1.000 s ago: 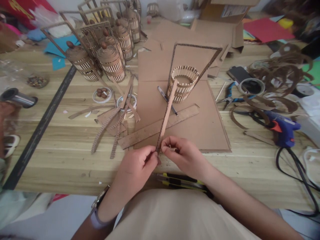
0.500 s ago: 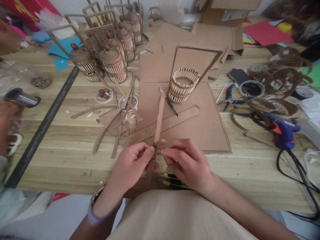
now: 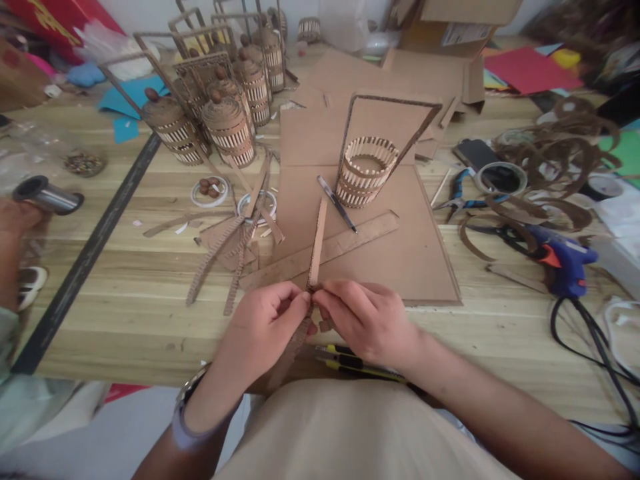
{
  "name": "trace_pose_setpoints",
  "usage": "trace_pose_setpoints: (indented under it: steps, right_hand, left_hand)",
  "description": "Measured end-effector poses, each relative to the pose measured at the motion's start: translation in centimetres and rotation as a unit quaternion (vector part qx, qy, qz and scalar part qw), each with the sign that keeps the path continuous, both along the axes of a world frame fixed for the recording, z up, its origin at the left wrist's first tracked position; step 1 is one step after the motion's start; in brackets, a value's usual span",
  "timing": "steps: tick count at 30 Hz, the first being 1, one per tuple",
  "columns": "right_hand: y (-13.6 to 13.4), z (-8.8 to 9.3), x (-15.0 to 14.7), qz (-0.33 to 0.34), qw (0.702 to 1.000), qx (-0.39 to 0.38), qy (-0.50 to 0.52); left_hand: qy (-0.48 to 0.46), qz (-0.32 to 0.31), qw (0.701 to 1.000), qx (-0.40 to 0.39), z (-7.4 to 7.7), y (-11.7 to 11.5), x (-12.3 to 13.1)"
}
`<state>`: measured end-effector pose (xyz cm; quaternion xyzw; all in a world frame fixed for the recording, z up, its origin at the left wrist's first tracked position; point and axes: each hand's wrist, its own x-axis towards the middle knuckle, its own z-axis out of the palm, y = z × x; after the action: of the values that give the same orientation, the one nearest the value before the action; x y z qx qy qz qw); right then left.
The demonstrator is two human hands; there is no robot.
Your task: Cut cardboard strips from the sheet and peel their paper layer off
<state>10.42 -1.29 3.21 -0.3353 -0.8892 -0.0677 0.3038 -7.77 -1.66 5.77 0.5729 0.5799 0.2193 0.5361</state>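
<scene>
My left hand (image 3: 267,327) pinches a cardboard strip (image 3: 318,240) between thumb and fingers. The strip's smooth upper part points away from me, and its ridged, corrugated end hangs below the hand. At the same spot my right hand (image 3: 365,317) is closed, its fingertips on a small piece of the strip's brown paper; the exact grip is partly hidden. Beyond the hands lie a long flat cardboard piece (image 3: 345,245) and a pen (image 3: 337,203) on a cardboard sheet (image 3: 425,260). A round basket (image 3: 363,183) of cardboard and light sticks, with a tall handle, stands on the sheet.
Several lidded lanterns (image 3: 227,133) stand at the back left. Ridged strips (image 3: 213,260) lie left of the sheet. Pliers (image 3: 460,190), a tape roll (image 3: 501,178) and a blue glue gun (image 3: 565,257) lie right. Box cutters (image 3: 345,357) lie by the table edge. Another person's hand (image 3: 20,217) is at left.
My right hand has moved in left against the strip and my left fingers. The loose bit of paper that stuck out between the hands is now at my right fingertips.
</scene>
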Motion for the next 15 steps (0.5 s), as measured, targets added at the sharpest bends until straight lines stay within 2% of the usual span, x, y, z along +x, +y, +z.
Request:
trace_pose_setpoints:
  steps: [4,9,12,15]
  right_hand:
    - [0.2,-0.3,-0.1,-0.008,0.998,-0.056,0.025]
    - [0.1,-1.2,-0.4,0.000,0.973,-0.177,0.146]
    - [-0.1,-1.5,-0.6,-0.001,0.965,-0.187,0.183]
    - [-0.5,-1.7,-0.6,-0.030,0.977,-0.149,0.153]
  left_hand:
    - [0.024,-0.024,0.999,0.029,0.3,0.1,-0.3]
    - [0.044,-0.044,0.998,0.029,0.2,-0.1,-0.4]
    - [0.055,-0.038,0.997,0.025,0.2,-0.2,-0.4]
    - [0.055,-0.027,0.998,0.012,0.1,-0.1,-0.4]
